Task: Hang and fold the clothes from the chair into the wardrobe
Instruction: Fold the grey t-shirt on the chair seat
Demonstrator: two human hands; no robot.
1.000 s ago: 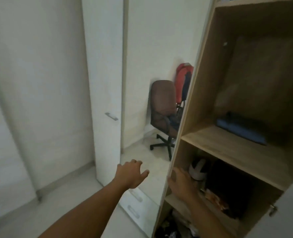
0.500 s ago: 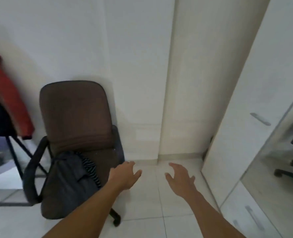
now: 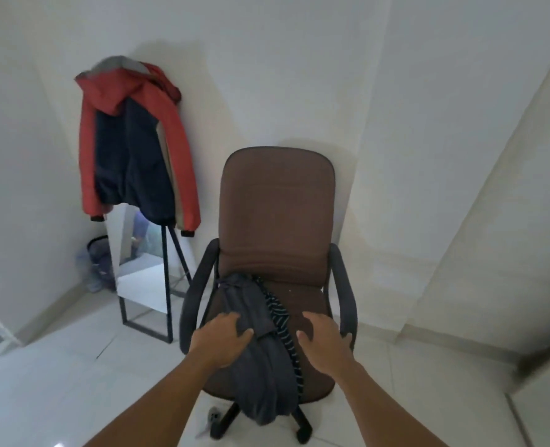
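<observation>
Clothes [image 3: 260, 369] lie heaped on the left half of the seat of the brown chair [image 3: 278, 214]. A dark grey piece spills over the front edge, and a striped one [image 3: 280, 312] shows along its right side. The left hand [image 3: 222, 341] is over the heap's left edge, fingers loosely bent, gripping nothing; whether it touches, I cannot tell. The right hand [image 3: 325, 346] hovers spread and empty above bare seat just right of the stripes. A red jacket [image 3: 131, 140] hangs near the left wall.

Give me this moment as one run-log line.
step: pickup at chair | left hand: rests on grey garment | right hand: open over seat, holds nothing | striped garment: beside grey one, on seat
</observation>
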